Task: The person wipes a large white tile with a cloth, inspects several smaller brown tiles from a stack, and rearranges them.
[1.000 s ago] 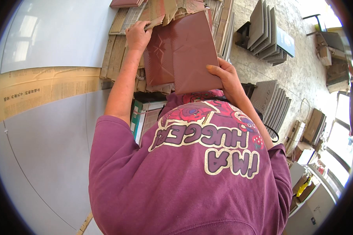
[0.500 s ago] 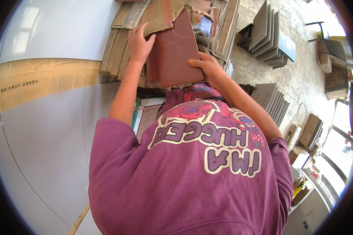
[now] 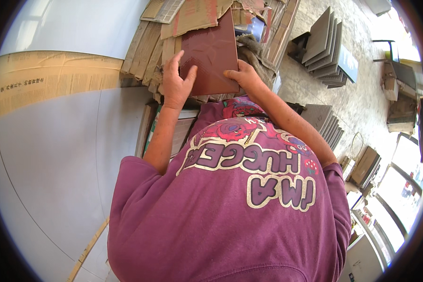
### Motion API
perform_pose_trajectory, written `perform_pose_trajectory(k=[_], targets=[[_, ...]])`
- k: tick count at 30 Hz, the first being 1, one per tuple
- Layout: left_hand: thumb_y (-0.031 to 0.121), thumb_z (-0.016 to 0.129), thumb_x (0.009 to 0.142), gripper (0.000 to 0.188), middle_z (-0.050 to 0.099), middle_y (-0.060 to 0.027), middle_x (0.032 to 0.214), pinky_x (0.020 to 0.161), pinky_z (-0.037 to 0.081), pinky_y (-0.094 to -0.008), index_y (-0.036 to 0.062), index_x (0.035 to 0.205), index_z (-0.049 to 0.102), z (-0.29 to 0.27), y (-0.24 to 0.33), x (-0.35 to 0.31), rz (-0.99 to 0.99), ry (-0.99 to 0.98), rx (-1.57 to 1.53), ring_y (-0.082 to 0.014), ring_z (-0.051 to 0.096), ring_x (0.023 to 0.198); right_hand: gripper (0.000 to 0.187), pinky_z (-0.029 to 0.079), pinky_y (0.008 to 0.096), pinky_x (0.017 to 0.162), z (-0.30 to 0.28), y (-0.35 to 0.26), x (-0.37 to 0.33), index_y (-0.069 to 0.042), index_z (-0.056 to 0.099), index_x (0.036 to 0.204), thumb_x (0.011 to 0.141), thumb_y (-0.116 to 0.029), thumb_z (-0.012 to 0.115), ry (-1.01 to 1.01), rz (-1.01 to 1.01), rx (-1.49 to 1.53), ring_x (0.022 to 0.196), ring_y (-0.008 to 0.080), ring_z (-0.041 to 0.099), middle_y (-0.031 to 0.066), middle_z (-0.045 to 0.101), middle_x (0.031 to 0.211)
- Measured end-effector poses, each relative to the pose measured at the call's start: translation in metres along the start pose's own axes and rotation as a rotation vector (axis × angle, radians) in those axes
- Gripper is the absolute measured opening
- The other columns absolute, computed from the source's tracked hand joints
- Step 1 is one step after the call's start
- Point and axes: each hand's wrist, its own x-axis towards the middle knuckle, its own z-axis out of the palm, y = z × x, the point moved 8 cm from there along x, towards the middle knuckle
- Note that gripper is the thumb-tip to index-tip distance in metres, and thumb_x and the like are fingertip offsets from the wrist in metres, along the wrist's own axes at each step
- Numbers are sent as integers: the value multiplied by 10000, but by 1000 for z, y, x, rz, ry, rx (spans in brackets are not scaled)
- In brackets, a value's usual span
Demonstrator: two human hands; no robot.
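Observation:
A flat reddish-brown panel (image 3: 214, 56), which looks like a tile, lies tilted on a pile of cardboard. My right hand (image 3: 243, 77) grips its right edge near the lower corner, thumb on top and the other fingers hidden behind it. At the panel's left edge my left hand (image 3: 176, 84) has its fingers spread and thumb apart; whether it touches the surface I cannot tell. Torn brown cardboard (image 3: 192, 18) covers part of the panel's far end. A grey-brown cloth (image 3: 258, 56) is bunched just to its right.
Stacked cardboard cartons (image 3: 141, 51) lie left of the panel. Grey sample boards (image 3: 322, 40) stand in a rack on the concrete floor at right, with another row of grey boards (image 3: 322, 122) nearer. Large pale glossy panels (image 3: 47, 155) with a printed paper strip (image 3: 56, 80) fill the left.
My left hand has come down toward me along the panel's left edge. More of the panel shows below the cardboard, and the whole view has shifted slightly. My right hand keeps its hold.

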Motion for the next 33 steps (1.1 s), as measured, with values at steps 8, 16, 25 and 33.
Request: perform_pose_trajectory(k=[8,16,25,33], targets=[[439,703,684,847,334,-249,1312,1006,282,-426,6,1298,313,17,8,-36,6,-100,104,-385,338,1200,497,449,278,817,-14,6,10,52,472,1172,736,-139,614,120,-174,-196,917,184,577,144,598,1022],[267,682,729,739,351,-251,1303,1010,275,-423,-7,1300,301,21,-1,-42,-26,-121,116,-386,338,1201,470,469,316,787,-13,-5,1,31,545,1119,700,-172,610,114,-164,-385,865,242,609,197,618,972],[172,693,702,714,431,-218,1235,977,319,-416,3,1288,321,18,-13,-35,-73,-114,88,-372,404,1132,503,454,324,753,-5,-15,0,-55,522,1198,710,-135,617,166,-259,-648,804,228,525,155,512,923],[166,704,695,707,450,-207,1217,968,330,-404,4,1278,340,20,-30,-35,-146,-100,39,-355,415,1125,620,473,291,693,-13,-1,10,-40,404,1299,717,-95,610,165,-222,-503,761,182,563,143,576,928]])
